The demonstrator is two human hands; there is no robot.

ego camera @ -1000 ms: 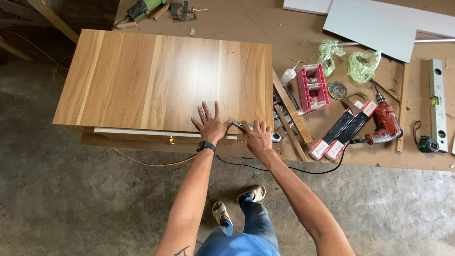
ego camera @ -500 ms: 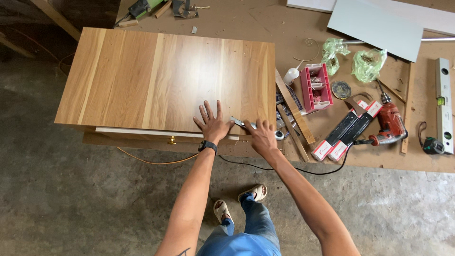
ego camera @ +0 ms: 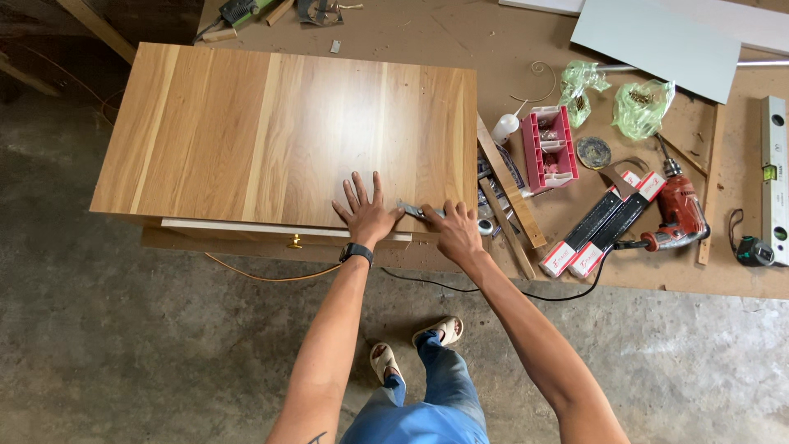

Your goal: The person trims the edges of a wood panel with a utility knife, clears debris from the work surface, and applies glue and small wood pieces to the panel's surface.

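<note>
A wooden cabinet with a light oak top lies on the workbench. My left hand rests flat on its top near the front edge, fingers spread, with a dark watch on the wrist. My right hand is just to the right at the cabinet's front right corner, fingers closed on a small metal tool that lies across the edge between the two hands. A white drawer front with a small brass knob shows below the top's front edge.
To the right lie wooden strips, a red parts box, a white glue bottle, two green bags, two long black boxes, a red drill, a spirit level and a grey panel. Concrete floor lies below.
Both hands stay on the cabinet's front right corner. The view has shifted slightly; nothing else has visibly moved.
</note>
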